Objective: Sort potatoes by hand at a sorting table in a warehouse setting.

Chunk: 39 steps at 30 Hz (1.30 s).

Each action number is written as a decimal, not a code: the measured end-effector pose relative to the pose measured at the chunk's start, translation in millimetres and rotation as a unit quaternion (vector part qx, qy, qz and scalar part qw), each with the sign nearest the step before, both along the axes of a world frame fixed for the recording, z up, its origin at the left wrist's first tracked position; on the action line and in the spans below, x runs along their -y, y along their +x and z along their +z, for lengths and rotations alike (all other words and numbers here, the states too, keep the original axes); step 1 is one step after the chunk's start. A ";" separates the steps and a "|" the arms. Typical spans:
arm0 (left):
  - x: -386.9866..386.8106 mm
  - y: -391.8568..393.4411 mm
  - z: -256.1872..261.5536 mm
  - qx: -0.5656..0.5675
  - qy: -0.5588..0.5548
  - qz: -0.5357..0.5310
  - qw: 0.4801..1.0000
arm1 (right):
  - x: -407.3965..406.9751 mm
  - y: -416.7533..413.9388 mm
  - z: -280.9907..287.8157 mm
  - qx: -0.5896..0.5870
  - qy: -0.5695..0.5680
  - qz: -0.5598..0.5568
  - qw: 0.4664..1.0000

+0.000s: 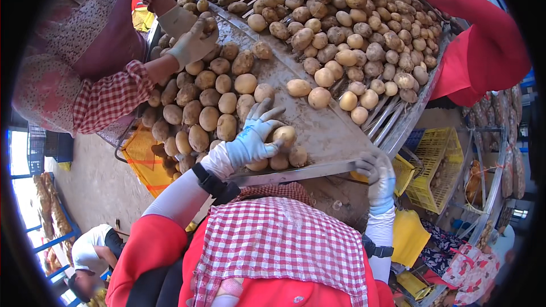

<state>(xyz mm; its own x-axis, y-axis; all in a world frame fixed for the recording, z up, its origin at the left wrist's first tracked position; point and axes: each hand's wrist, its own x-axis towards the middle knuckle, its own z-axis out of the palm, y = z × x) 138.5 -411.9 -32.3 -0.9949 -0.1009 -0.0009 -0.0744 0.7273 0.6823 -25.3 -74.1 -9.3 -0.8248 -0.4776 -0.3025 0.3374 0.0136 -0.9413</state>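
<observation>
My left hand (256, 132), in a pale blue knit glove with soiled fingertips, spreads its fingers over potatoes at the near edge of a metal sorting table (332, 136). Its thumb and forefinger lie against a tan potato (285, 135), without closing around it. Several potatoes (209, 118) are massed to the left of this hand. Beside the near right corner of the table is my right hand (375, 168), similarly gloved. Its fingers are loosely bent near the metal rim (298, 175), and no potato shows in them.
A heap of potatoes (341, 30) covers the far side and metal bars (386, 115). At left, a co-worker's gloved hands (192, 42) hold a potato; a red sleeve (473, 13) reaches in from the right. An orange mesh sack (140, 157) hangs left, and yellow crates (439, 170) stand right.
</observation>
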 end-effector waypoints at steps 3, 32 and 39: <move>-14.1 1.8 6.9 -0.088 0.196 0.005 0.977 | 64.0 30.3 5.2 0.134 -0.159 0.168 0.964; 37.0 141.0 -17.6 -0.104 -0.189 0.378 0.900 | 187.9 62.7 3.3 -0.529 0.532 0.351 0.560; 37.3 162.1 -14.9 -0.109 -0.192 0.382 0.897 | 213.4 60.3 -0.3 -0.440 0.610 0.497 0.434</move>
<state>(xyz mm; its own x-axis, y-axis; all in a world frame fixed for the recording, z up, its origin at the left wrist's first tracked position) 300.6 -449.1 -47.2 -0.6075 -0.7048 0.3664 -0.5471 0.7056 0.4503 35.0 -287.5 -9.5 -0.4475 -0.6562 -0.6075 -0.8875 0.4095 0.2114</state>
